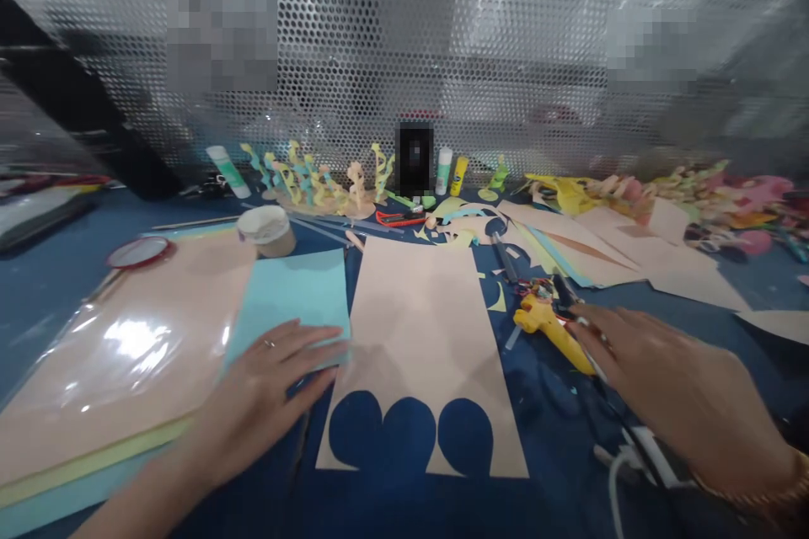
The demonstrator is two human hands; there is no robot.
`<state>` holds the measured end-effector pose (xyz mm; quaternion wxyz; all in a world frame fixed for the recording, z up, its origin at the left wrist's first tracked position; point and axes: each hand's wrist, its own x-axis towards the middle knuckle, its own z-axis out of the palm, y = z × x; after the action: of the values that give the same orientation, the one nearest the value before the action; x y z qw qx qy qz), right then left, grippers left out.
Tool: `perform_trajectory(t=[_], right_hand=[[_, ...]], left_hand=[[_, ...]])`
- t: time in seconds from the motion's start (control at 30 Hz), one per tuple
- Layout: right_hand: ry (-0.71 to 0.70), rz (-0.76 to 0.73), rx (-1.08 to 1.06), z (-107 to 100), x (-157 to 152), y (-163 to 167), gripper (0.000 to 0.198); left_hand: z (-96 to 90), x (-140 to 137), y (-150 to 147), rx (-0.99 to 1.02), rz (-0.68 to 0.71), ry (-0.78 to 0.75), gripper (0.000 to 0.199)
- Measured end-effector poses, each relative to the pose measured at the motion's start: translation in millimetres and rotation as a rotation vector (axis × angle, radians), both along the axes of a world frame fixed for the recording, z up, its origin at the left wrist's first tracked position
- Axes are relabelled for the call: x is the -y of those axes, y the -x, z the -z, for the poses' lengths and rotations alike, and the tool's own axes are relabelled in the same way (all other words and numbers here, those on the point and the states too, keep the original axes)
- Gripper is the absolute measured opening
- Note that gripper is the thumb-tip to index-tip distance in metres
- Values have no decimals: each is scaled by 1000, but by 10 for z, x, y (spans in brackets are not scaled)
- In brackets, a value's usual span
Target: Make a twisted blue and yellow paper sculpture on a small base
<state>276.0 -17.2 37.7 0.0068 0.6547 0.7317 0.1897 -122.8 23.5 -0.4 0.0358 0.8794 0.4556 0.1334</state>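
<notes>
A pale pink sheet of paper (423, 312) lies in the middle of the table, with rounded shapes cut out along its near edge. My left hand (271, 392) is spread flat, its fingertips at the sheet's left edge and over a light blue sheet (300, 286). To the right, my right hand (670, 379) reaches down beside a yellow glue gun (556, 333). Its fingers are closed around a slim, dark-tipped object (569, 296), mostly hidden, whose kind I cannot make out.
Left lies a glossy plastic packet of coloured paper (139, 337), with a tape roll (265, 229) behind. Small paper figures (316, 181), glue sticks (444, 171) and a red cutter (400, 218) line the back. Paper sheets and scraps (632, 244) cover the right; cables (623, 472) run nearby.
</notes>
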Motion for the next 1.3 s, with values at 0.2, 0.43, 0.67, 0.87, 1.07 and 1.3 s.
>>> perform_trajectory(t=[0.2,0.43,0.67,0.87,1.07,1.3], right_hand=[[337,-563,-358,-8,-17,468,24],[461,-624,-560,177,-54,641,19],[343,-695,-637,91,-11,610,19],[-286,-371,-582,-146,-50,158,11],[-335,166,-437,-201,-84,-412,20],[-38,79,-314,26,-182,-390,21]], left_hand=[[-65,-139,233,-14,-172,48,48],[31,-104,211,-48,-129,230,52],[-48,-191,255,95,-264,124,44],[-280,-243,200,402,-671,223,40],[-227,-244,164,388,-696,117,38],[-150,-191,173,315,-524,-112,27]])
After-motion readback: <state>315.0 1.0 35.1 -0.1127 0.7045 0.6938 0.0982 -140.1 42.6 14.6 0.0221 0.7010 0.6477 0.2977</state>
